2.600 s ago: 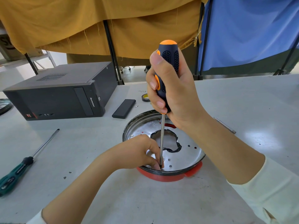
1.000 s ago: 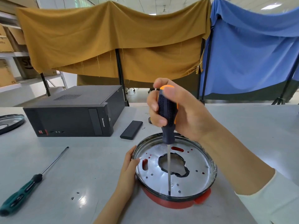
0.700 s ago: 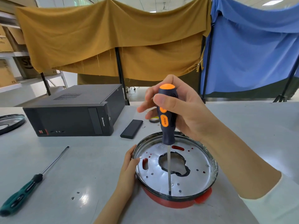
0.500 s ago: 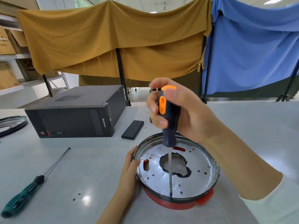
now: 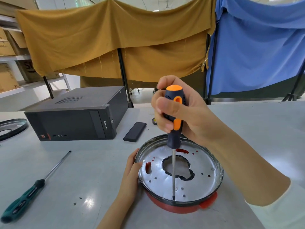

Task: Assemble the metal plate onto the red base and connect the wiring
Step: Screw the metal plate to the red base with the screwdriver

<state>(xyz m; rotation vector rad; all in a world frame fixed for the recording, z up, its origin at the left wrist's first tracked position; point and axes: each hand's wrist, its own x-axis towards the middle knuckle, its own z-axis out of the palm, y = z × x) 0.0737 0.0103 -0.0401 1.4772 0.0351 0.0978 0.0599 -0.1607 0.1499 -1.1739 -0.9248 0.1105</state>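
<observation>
Two hands are working at the metal plate [image 5: 200, 169], which is sitting on the red base [image 5: 175, 208] on the grey table [image 5: 247, 129]. The right hand [image 5: 179, 111] is gripping the orange-and-black screwdriver [image 5: 174, 123], fingers curled round the handle. The tool is standing upright, its shaft crossing the plate's central opening and its tip resting at the plate's near edge. The left hand [image 5: 132, 169] is lying against the plate's left rim, fingers fairly straight, thumb touching the rim beside a screw [image 5: 143, 161].

A green-handled screwdriver [image 5: 31, 192] is lying well to the left of the plate. A black computer case [image 5: 77, 116] is standing beyond the plate to the left, and a small black slab [image 5: 135, 131] is lying between the case and the plate. A second metal ring [image 5: 11, 128] is showing at the far left table edge.
</observation>
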